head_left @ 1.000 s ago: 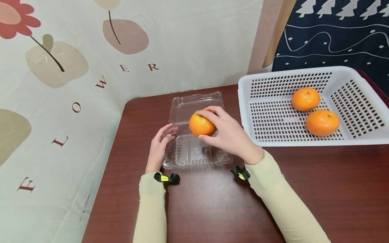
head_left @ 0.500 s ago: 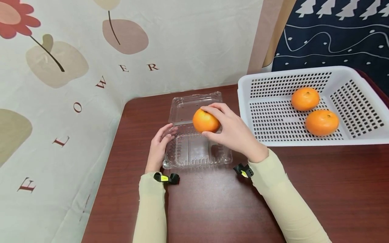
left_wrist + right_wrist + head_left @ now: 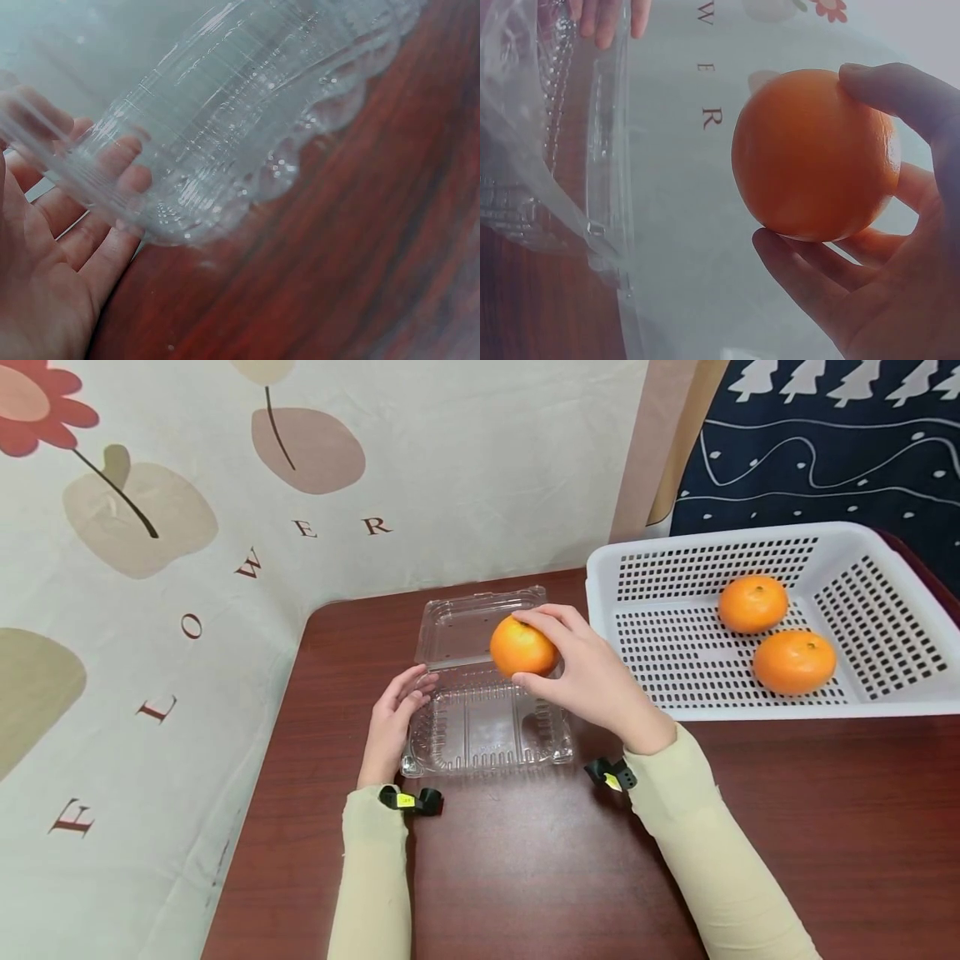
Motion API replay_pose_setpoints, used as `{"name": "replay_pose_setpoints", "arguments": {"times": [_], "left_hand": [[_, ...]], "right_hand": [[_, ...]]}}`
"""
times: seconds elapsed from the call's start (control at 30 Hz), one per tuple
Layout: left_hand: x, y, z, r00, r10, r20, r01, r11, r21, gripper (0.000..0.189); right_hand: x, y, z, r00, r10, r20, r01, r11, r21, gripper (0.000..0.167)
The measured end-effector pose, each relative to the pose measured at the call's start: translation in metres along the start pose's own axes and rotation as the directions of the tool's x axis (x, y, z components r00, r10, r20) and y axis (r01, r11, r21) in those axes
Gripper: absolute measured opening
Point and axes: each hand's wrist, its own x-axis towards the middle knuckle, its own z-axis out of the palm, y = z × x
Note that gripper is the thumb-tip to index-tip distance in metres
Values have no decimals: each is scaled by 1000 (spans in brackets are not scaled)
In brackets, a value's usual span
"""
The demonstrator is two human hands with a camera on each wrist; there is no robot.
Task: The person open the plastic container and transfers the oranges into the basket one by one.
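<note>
My right hand (image 3: 592,681) holds an orange (image 3: 522,647) between thumb and fingertips, raised above a clear plastic clamshell box (image 3: 491,731). In the right wrist view, the thumb presses one side of the orange (image 3: 814,154) and the fingers curve beneath the other. The box stands on the table with its lid (image 3: 480,622) folded back. Beside the box's left wall rests my left hand (image 3: 392,718), its fingers loosely extended. In the left wrist view, the left hand's fingers (image 3: 82,232) lie against the clear wall, partly seen through the plastic.
At the right, a white perforated basket (image 3: 637,714) holds two oranges, a rear orange (image 3: 753,604) and a front orange (image 3: 795,662). The dark red-brown table (image 3: 510,877) meets a printed cloth (image 3: 465,460) behind and to the left.
My right hand has carried the orange slightly right and up, away from over the box's middle. The left hand, box and basket have stayed put.
</note>
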Motion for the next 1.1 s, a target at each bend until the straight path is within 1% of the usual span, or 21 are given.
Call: {"name": "replay_pose_setpoints", "arguments": {"times": [0.13, 0.37, 0.73, 1.1], "left_hand": [[0, -1, 0, 1000, -3, -2, 3, 1000, -5, 38], [0, -1, -1, 1000, -6, -5, 6, 1000, 6, 38], [0, -1, -1, 1000, -6, -6, 6, 1000, 4, 38], [0, -1, 0, 1000, -7, -5, 7, 1000, 7, 38]], "right_hand": [[-1, 2, -2, 1000, 9, -5, -9, 1000, 16, 59], [-1, 4, -6, 1000, 7, -25, -7, 1000, 6, 60], [-2, 8, -13, 998, 51, -28, -50, 999, 19, 60], [-3, 13, -20, 997, 62, -52, -61, 998, 14, 60]]}}
